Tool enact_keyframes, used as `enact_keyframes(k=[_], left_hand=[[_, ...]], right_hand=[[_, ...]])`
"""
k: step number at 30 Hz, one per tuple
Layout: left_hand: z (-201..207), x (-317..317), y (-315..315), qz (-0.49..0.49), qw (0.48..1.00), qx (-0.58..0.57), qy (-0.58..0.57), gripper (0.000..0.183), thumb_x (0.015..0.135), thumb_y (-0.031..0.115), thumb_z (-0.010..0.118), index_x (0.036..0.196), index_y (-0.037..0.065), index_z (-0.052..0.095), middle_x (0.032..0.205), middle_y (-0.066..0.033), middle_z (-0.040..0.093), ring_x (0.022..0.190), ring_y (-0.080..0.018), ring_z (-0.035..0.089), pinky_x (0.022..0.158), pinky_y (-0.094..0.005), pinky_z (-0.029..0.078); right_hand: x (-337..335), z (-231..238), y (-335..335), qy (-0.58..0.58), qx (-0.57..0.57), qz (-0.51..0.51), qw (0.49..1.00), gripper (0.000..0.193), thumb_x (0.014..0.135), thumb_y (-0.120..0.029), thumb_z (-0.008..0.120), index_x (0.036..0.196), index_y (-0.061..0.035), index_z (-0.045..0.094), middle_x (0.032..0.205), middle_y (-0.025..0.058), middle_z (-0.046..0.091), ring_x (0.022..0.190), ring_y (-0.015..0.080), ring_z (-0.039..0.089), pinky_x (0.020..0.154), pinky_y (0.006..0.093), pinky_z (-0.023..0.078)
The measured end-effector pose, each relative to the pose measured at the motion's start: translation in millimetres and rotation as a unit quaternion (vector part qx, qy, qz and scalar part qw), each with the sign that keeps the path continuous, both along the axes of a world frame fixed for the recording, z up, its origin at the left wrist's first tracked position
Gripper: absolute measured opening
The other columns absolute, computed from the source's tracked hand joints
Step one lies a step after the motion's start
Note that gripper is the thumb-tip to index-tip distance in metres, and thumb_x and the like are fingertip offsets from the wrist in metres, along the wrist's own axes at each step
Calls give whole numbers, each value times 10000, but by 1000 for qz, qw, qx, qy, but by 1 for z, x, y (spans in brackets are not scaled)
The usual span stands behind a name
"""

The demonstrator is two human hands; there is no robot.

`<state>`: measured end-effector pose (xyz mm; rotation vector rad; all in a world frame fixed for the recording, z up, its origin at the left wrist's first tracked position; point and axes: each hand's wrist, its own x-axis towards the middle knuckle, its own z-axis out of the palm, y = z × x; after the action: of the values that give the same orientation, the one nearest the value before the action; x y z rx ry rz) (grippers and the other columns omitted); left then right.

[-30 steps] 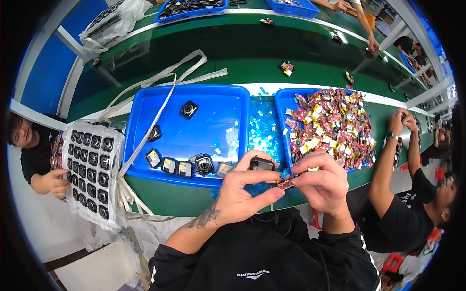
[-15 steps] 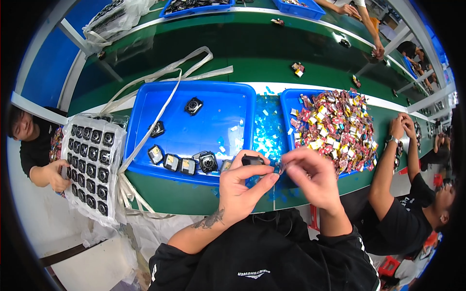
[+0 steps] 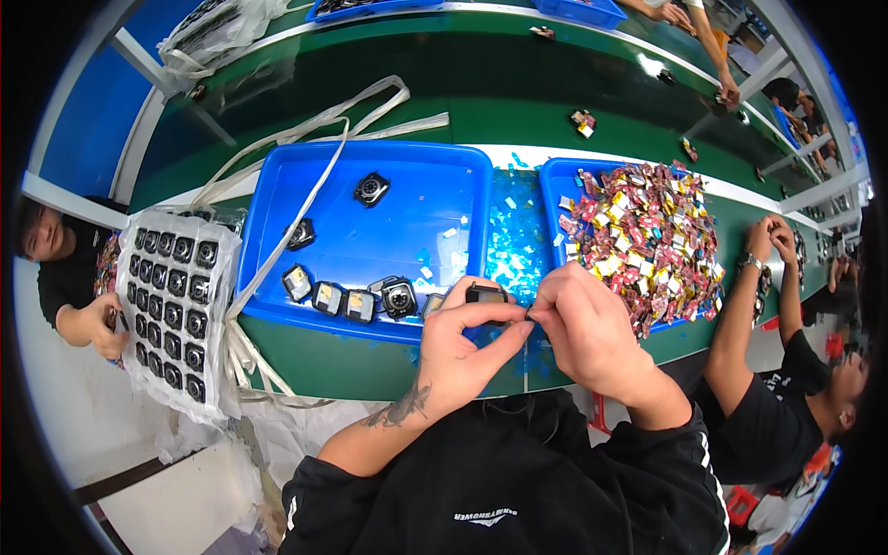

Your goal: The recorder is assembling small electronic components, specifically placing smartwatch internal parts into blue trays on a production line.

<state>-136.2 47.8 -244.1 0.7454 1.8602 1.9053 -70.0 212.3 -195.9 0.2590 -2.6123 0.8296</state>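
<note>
My left hand [image 3: 462, 350] holds a black watch case [image 3: 485, 294] along its index finger, with its thumb tip and index fingertip pressed together. Against those fingertips my right hand [image 3: 592, 335] is closed in a pinch; whatever it grips is too small to make out. Behind my left hand lies a blue tray [image 3: 370, 153] with several black watch cases [image 3: 400, 297] along its near side and two more farther back. Beyond my right hand a second blue tray [image 3: 553, 185] is heaped with small red-brown, yellow and white parts [image 3: 638, 240].
Blue film scraps [image 3: 511, 236] litter the gap between the trays. White straps [image 3: 324, 176] cross the left tray's corner. At far left a person's hand [image 3: 100, 328] holds a pocketed white tray [image 3: 171, 310] of watch cases. Another person's forearms [image 3: 737, 314] rest at right.
My right hand has come left, and its fingers have closed against my left fingertips. The trays sit slightly higher in the picture. The left hand keeps the watch case.
</note>
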Motion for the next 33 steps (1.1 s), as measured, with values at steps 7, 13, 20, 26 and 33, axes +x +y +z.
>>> enact_keyframes(k=[7, 13, 20, 26, 33], left_hand=[[2, -1, -1, 9, 997, 24, -72, 148, 759, 4, 732, 907, 0, 736, 899, -98, 659, 872, -176, 618, 785, -301, 480], [-2, -4, -3, 10, 985, 49, -163, 119, 785, 29, 736, 893, -21, 728, 901, -87, 672, 890, -155, 604, 810, -298, 460], [0, -10, -5, -63, 966, 60, -245, 143, 835, 78, 735, 927, -31, 725, 889, -64, 684, 867, -115, 588, 790, -268, 440], [-2, -11, -10, -172, 924, 84, -331, 273, 914, 50, 648, 1176, -26, 652, 1023, -52, 634, 919, -77, 594, 774, -227, 476], [-2, -1, -6, -48, 975, 118, -183, 541, 967, -66, 423, 1487, -32, 276, 1388, -194, 497, 1282, -224, 496, 1097, -349, 353]], right_hand=[[2, -13, -3, 77, 84, 29, 993, 213, 733, 1, 705, 875, -17, 546, 799, 88, 574, 649, 243, 581, 526, 354, 466], [4, -11, 7, 58, 19, 73, 995, 210, 722, 77, 674, 889, -7, 578, 824, 105, 608, 721, 269, 623, 569, 351, 496], [-10, -15, 22, -173, -316, 79, 930, 247, 872, 27, 618, 1108, -10, 683, 937, 92, 653, 921, 212, 610, 801, 319, 486], [-2, -25, 22, -214, -520, 124, 817, 141, 895, 28, 626, 1018, 19, 694, 992, 80, 621, 878, 116, 592, 728, 235, 476], [3, -9, -5, -143, -277, -31, 950, 143, 825, 14, 714, 967, -5, 716, 831, 72, 674, 660, 110, 607, 576, 233, 468]])
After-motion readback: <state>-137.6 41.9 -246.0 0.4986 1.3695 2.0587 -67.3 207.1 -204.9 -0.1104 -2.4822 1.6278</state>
